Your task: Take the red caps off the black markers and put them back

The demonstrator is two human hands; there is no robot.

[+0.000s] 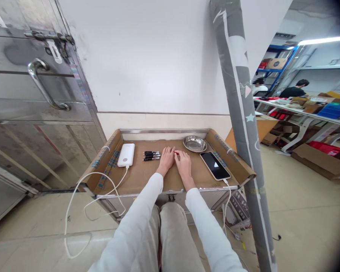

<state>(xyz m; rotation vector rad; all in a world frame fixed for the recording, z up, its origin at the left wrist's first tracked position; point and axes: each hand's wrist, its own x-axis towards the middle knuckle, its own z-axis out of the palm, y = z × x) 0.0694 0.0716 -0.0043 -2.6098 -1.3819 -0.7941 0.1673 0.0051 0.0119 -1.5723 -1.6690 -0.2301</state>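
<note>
My left hand and my right hand are close together over the middle of a cardboard-lined tabletop. A small red piece shows between them, at the fingertips of my right hand, which is closed on it in a pinch. The fingers of my left hand bend down beside it, and whatever they hold is hidden. Just left of my left hand lie several black pens, side by side in a row. Beyond my right hand, a round metal dish stands near the back edge.
A white power bank with a white cable lies on the left. On the right is a phone, also cabled. A tall grey wrapped roll leans beside the table. Two people sit at a cluttered bench far right.
</note>
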